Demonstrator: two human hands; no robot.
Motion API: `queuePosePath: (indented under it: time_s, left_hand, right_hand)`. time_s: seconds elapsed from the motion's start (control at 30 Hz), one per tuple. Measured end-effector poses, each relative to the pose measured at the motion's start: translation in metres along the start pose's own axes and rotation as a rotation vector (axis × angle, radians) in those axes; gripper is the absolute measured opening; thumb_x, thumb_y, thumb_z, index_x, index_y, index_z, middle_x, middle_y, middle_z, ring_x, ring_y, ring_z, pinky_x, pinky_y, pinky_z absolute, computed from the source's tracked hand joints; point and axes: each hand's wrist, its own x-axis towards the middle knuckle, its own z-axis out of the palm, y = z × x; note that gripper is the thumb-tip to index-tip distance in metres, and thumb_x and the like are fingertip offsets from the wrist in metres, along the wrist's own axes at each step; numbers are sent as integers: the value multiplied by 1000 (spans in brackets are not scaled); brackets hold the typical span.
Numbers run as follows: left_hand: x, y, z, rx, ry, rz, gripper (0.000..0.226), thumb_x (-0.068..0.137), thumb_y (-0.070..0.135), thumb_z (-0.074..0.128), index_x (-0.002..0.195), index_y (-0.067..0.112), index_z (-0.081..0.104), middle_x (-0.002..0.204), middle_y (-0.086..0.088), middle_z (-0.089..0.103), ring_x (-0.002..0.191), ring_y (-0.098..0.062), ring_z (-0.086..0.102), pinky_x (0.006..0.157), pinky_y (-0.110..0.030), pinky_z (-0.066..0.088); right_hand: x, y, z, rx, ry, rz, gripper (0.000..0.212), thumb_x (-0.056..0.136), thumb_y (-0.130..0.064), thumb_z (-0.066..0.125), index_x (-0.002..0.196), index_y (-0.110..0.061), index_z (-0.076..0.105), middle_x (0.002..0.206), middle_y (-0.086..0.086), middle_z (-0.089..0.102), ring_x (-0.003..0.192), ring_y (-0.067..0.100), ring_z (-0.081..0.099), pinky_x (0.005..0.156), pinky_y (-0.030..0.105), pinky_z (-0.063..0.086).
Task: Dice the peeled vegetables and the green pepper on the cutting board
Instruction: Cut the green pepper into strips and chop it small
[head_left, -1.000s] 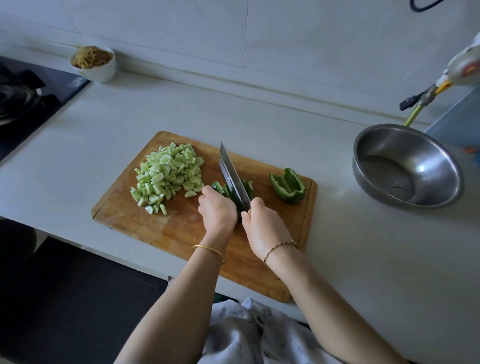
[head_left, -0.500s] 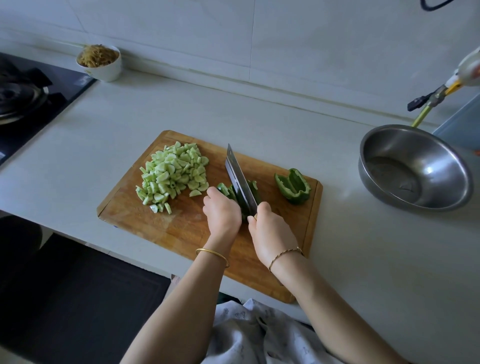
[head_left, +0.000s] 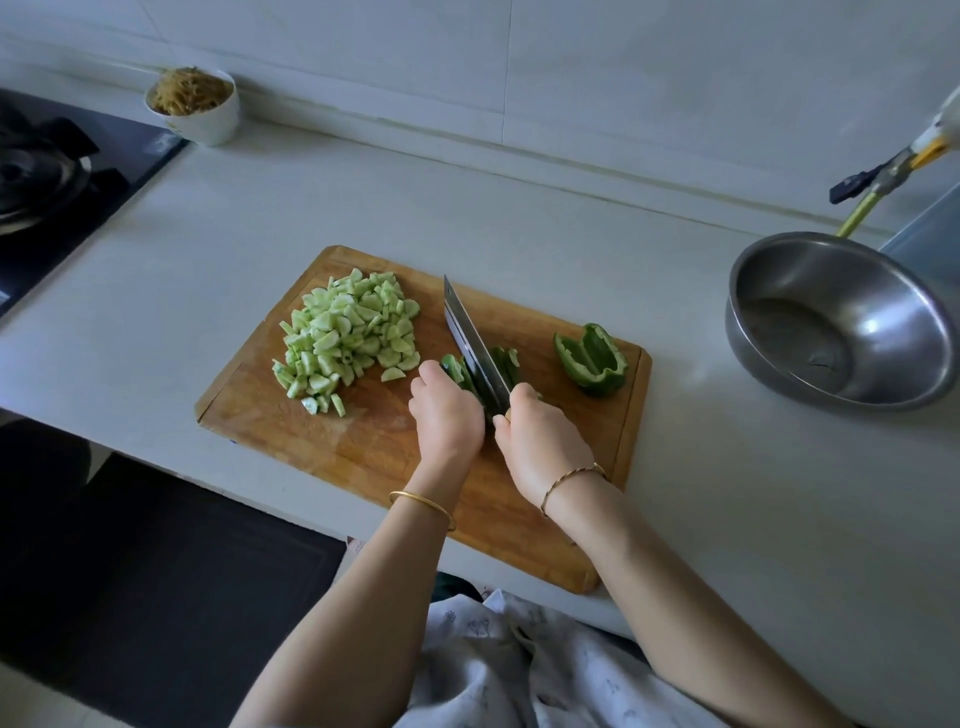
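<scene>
A wooden cutting board (head_left: 363, 452) lies on the grey counter. A pile of pale green diced vegetable (head_left: 345, 340) covers its far left part. At the board's middle my left hand (head_left: 448, 413) holds down a piece of green pepper (head_left: 454, 368) with curled fingers. My right hand (head_left: 540, 441) grips the handle of a cleaver (head_left: 472, 340), whose blade stands on the pepper right beside my left fingers; more cut pepper (head_left: 506, 361) lies on the blade's right side. A second pepper half (head_left: 592, 361) sits open side up near the board's right edge.
An empty steel bowl (head_left: 841, 322) stands on the counter right of the board. A white bowl of brownish shreds (head_left: 195, 106) sits at the back left by the wall. A black gas hob (head_left: 52, 171) fills the far left. Dark floor lies below the counter edge.
The hands, cleaver and pepper keep nearly the same pose on the board across the frames. The view itself has shifted slightly.
</scene>
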Motion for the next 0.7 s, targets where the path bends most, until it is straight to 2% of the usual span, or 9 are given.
queuePosePath:
  time_s: [0.17, 0.37, 0.5, 0.6, 0.7]
  left_hand:
    - [-1, -3, 0, -19, -1, 29, 51, 86, -7, 33, 135, 8, 30, 137, -14, 35, 123, -29, 32, 95, -43, 38]
    - [-8, -15, 2, -99, 16, 90, 54, 86, -5, 36, 136, 10, 28, 133, -12, 37, 116, -28, 39, 96, -47, 43]
    - [-5, -16, 0, -162, 41, 51, 55, 87, -4, 39, 140, 7, 28, 131, -12, 41, 117, -28, 44, 96, -46, 45]
    - [-1, -18, 0, -178, 27, 64, 44, 85, -2, 40, 127, 11, 36, 115, -9, 46, 105, -29, 51, 88, -49, 51]
    - [1, -22, -5, -192, 18, 50, 32, 82, -2, 39, 108, 18, 36, 107, -7, 46, 97, -29, 53, 82, -51, 54]
  right_hand:
    - [4, 1, 7, 19, 31, -5, 15, 104, -25, 36, 105, -11, 42, 79, 1, 51, 69, 21, 54, 59, 34, 48]
    - [9, 5, 11, 52, 88, -30, 16, 103, -26, 38, 96, -12, 38, 67, -3, 44, 64, 20, 52, 57, 34, 45]
    - [6, 15, 11, 96, 81, -40, 17, 103, -26, 39, 93, -12, 38, 67, -2, 46, 57, 15, 48, 52, 30, 41]
    - [3, 33, 11, 276, 48, -6, 17, 102, -28, 40, 91, -16, 42, 71, 2, 53, 54, 13, 51, 47, 26, 45]
    - [3, 46, 7, 448, 19, 45, 20, 102, -30, 40, 83, -23, 39, 65, 2, 53, 43, 10, 46, 40, 20, 41]
